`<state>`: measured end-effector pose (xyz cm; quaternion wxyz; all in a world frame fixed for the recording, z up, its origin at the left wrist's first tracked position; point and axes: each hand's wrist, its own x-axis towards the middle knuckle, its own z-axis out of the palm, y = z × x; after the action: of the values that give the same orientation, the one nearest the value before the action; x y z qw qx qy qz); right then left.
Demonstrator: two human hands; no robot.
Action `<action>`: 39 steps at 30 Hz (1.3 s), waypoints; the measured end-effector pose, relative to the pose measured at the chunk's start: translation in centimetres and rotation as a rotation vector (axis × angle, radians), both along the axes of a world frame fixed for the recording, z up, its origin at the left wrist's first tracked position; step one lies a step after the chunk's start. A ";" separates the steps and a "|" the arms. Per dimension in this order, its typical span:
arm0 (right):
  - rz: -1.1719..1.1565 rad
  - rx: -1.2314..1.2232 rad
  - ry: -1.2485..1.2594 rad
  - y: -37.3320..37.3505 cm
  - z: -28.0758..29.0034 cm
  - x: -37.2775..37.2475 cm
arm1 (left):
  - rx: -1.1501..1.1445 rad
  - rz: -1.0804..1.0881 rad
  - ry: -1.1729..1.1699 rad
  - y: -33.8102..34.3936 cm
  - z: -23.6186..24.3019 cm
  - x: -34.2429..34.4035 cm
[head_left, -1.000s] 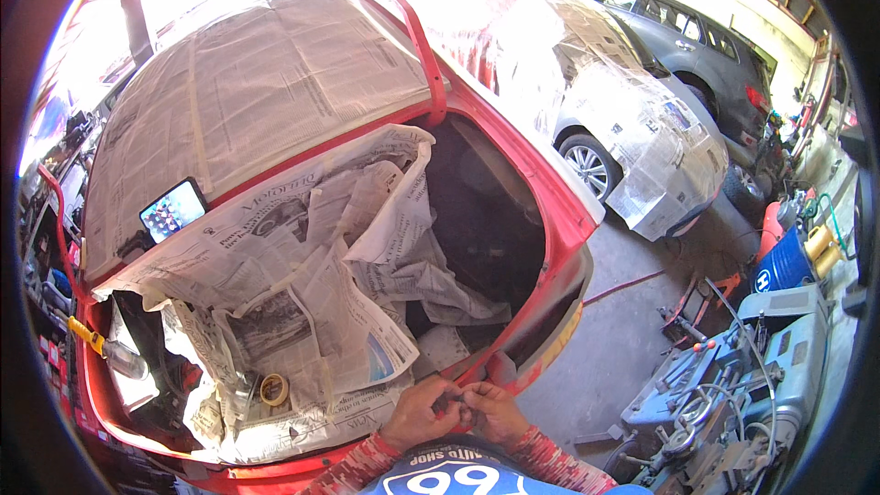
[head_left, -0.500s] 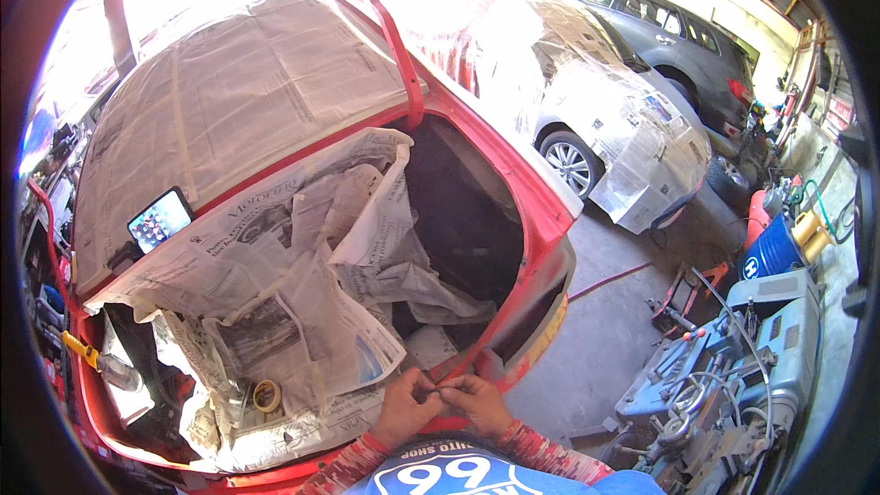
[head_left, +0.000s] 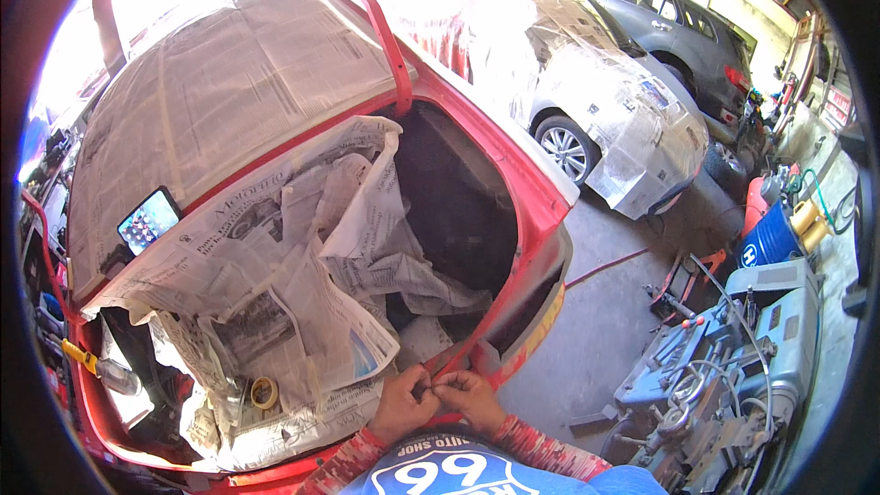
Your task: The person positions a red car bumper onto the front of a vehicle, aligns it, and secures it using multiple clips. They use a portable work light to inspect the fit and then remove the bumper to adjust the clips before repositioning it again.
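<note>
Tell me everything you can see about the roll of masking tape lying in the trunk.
The roll of masking tape is a small yellowish-tan ring with an open centre. It lies flat on newspaper spread inside the open trunk of the red car, near the trunk's rear edge. It sits apart from both hands, to the left of the left hand. Nothing touches it but the paper beneath.

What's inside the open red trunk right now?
Crumpled newspaper sheets drape the trunk opening, with a tape roll lying on them. A dark cavity shows on the right; the floor beneath the paper is covered.
</note>
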<state>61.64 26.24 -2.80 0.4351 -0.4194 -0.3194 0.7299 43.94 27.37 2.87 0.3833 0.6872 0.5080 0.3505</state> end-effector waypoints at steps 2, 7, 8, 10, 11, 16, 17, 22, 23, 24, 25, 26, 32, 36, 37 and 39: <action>-0.033 -0.025 -0.009 0.0 -0.3 0.3 | 0.061 0.000 -0.009 0.1 -0.2 0.3; -0.069 -0.116 0.146 0.1 -0.4 1.3 | 0.119 -0.026 -0.011 0.3 -0.5 0.5; -0.064 -0.131 0.165 0.2 -0.4 1.4 | 0.069 -0.041 -0.018 0.4 -0.5 0.5; -0.032 -0.131 0.132 0.2 -0.4 1.7 | -0.021 -0.067 -0.048 0.3 -0.7 0.2; -0.011 -0.134 0.125 0.2 -0.3 1.8 | -0.069 -0.076 -0.058 0.3 -0.7 0.1; 0.070 -0.107 -0.017 0.1 0.1 1.5 | -0.337 -0.054 -0.130 0.4 -1.0 -0.4; 0.106 -0.143 -0.071 0.1 0.1 1.4 | -0.232 -0.076 -0.106 0.4 -1.1 -0.4; 0.097 0.001 -0.154 0.4 -1.0 1.7 | -0.218 -0.055 -0.023 0.2 -2.2 -0.7; 0.073 0.053 -0.137 0.0 -1.4 2.2 | -0.204 -0.055 -0.052 0.2 -2.7 -0.8; 0.076 -0.045 -0.210 0.0 -1.9 2.6 | -0.203 -0.025 -0.011 0.1 -3.2 -1.0; 0.074 -0.056 -0.170 -0.2 -2.3 2.9 | -0.158 -0.012 -0.039 0.0 -3.8 -1.3; 0.060 -0.073 -0.275 -0.4 -2.7 3.4 | -0.162 -0.019 0.040 0.2 -4.3 -1.7; 0.168 0.216 -0.822 -2.1 -4.0 6.0 | 0.035 -0.176 0.183 0.7 -6.3 -2.8; 0.189 0.366 -1.072 -2.6 -5.4 6.0 | 0.083 -0.286 0.344 1.0 -6.6 -2.1; 0.180 0.420 -1.106 -2.6 -5.9 5.7 | 0.098 -0.313 0.404 1.0 -6.7 -1.9; 0.167 0.549 -1.195 -2.3 -6.8 5.1 | 0.111 -0.339 0.430 1.0 -6.9 -1.5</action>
<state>66.76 23.93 -9.64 0.2160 -0.5997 -0.7118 0.2949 42.43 28.40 -4.01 0.2818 0.8409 0.4353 0.1548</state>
